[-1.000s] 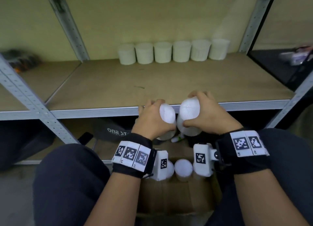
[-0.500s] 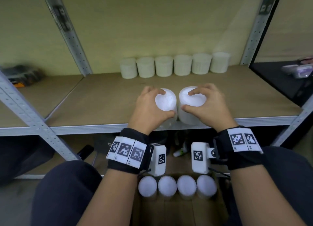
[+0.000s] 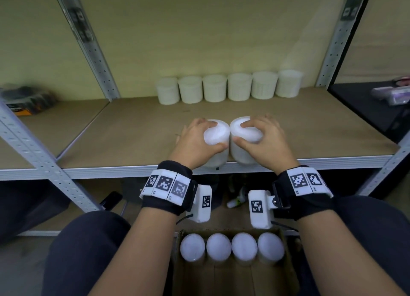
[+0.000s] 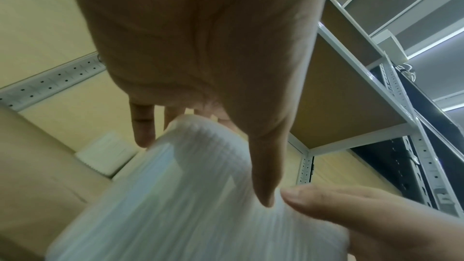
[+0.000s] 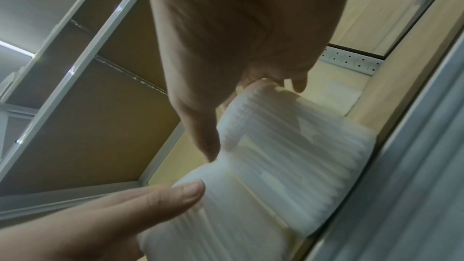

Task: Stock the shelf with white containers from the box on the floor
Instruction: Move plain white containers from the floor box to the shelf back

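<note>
My left hand [image 3: 200, 138] grips a white ribbed container [image 3: 216, 145] from above by its lid, fingers and thumb curled round the rim. My right hand [image 3: 258, 135] grips a second white container [image 3: 244, 144] the same way. The two containers touch side by side over the front part of the brown shelf board [image 3: 133, 131], upright. The left wrist view shows the ribbed container [image 4: 195, 195] under my palm, with the other hand's thumb beside it. The right wrist view shows its container [image 5: 283, 146] likewise. A row of several white containers [image 3: 228, 89] stands at the back of the shelf.
A cardboard box [image 3: 233, 275] on the floor between my knees holds several white containers [image 3: 231, 247]. Grey perforated shelf posts [image 3: 88, 42] rise left and right. A dark bundle [image 3: 26, 99] lies on the neighbouring shelf at left. A metal shelf edge [image 3: 111, 172] runs in front.
Both hands have carried their containers up from below the shelf edge and forward over the shelf board. The containers have turned upright and stay pressed together.
</note>
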A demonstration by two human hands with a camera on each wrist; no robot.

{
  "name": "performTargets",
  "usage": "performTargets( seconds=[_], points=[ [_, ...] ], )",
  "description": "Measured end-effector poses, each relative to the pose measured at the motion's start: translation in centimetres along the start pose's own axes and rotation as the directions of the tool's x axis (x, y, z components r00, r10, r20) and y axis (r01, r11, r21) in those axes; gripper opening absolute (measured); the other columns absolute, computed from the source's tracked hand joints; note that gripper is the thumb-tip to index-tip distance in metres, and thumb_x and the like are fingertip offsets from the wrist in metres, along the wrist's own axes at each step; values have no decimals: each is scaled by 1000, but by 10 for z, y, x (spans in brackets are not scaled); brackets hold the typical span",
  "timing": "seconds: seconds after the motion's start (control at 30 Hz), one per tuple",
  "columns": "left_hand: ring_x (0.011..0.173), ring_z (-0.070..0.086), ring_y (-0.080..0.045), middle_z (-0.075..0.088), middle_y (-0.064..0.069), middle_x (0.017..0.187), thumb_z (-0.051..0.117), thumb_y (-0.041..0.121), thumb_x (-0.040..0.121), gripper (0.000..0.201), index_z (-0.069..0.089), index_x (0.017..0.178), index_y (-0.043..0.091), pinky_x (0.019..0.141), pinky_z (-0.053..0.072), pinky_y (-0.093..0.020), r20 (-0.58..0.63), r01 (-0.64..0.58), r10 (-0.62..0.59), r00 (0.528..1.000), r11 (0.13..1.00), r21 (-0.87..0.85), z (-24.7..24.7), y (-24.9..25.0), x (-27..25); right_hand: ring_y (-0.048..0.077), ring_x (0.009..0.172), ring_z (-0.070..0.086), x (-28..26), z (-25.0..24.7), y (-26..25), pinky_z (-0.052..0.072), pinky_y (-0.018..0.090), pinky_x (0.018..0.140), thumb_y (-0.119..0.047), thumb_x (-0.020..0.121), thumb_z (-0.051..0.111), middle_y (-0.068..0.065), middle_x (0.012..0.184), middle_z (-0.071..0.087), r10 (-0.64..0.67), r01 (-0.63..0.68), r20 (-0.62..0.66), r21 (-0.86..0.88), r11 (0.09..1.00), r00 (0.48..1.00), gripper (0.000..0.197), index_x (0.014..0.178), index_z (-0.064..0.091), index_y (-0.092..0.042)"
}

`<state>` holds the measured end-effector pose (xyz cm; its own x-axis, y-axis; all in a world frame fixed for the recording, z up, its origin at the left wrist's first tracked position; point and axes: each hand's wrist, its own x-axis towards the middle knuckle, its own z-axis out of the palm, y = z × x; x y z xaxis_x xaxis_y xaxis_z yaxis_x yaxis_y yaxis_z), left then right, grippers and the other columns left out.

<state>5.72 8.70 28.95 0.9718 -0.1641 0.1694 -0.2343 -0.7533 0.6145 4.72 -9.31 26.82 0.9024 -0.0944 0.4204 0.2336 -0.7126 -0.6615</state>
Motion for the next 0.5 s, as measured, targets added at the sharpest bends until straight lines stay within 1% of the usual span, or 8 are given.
performTargets(
  seconds=[0.07, 0.13, 0.23, 0.27, 0.3, 0.37, 0.4, 0.5],
  points=[
    [137, 31, -20, 36, 6, 147, 71, 48, 75, 65, 49, 134, 32, 115, 26, -44, 23, 0, 0, 1000, 1000, 29, -3, -1, -4, 24, 133, 40, -4, -2, -2, 22, 32, 118, -41, 75, 69, -2, 121, 64, -12, 14, -46, 36, 999, 999, 38, 107, 68, -19],
    [139, 27, -19, 34, 5, 148, 71, 47, 76, 64, 49, 134, 34, 116, 25, -45, 9, -11, 11, 1000, 999, 35, -6, -3, -9, 23, 134, 37, -9, -8, -7, 24, 28, 112, -33, 76, 67, -4, 124, 61, 9, -4, -66, 63, 998, 998, 35, 109, 67, -21],
    [133, 33, -16, 41, 6, 138, 72, 44, 75, 52, 57, 125, 34, 112, 30, -45, -78, -80, 83, 994, 996, 38, -9, -6, -18, 24, 123, 44, -12, -18, -10, 30, 26, 103, -27, 74, 62, -2, 118, 61, 1, -1, -16, 11, 1000, 1000, 33, 106, 68, -21],
    [128, 37, -16, 45, 6, 132, 72, 42, 76, 46, 60, 120, 32, 109, 31, -39, -103, -109, 112, 988, 993, 40, -10, -6, -21, 23, 122, 45, -12, -20, -11, 30, 24, 101, -23, 76, 64, -2, 118, 60, 10, -10, 18, -20, 1000, 1000, 30, 106, 69, -20],
    [123, 41, -15, 48, 6, 125, 71, 38, 78, 40, 62, 116, 30, 105, 31, -30, -116, -129, 133, 984, 991, 43, -12, -6, -24, 22, 122, 45, -12, -22, -11, 29, 19, 98, -20, 79, 65, -1, 119, 60, 20, -18, 52, -50, 999, 998, 29, 107, 69, -19],
    [116, 46, -13, 53, 7, 116, 68, 30, 82, 28, 65, 109, 25, 92, 26, -15, -113, -140, 146, 983, 988, 61, -14, -5, -28, 20, 122, 47, -11, -23, -11, 26, 13, 94, -18, 82, 65, 0, 120, 61, 26, -19, 89, -74, 997, 996, 25, 107, 70, -17],
    [114, 47, -12, 55, 6, 115, 67, 27, 84, 24, 66, 108, 24, 90, 25, -13, -110, -143, 151, 982, 987, 77, -15, -5, -29, 20, 121, 49, -12, -24, -12, 27, 14, 95, -17, 83, 65, 0, 120, 62, 23, -17, 91, -69, 997, 996, 23, 105, 70, -16],
    [111, 52, -16, 59, 3, 114, 64, 22, 87, 21, 69, 107, 20, 91, 30, -15, -103, -154, 166, 981, 981, 114, -18, -2, -26, 20, 121, 51, -11, -25, -12, 29, 17, 99, -14, 83, 64, 3, 120, 62, 23, -14, 110, -86, 996, 994, 22, 105, 71, -15]
  ],
)
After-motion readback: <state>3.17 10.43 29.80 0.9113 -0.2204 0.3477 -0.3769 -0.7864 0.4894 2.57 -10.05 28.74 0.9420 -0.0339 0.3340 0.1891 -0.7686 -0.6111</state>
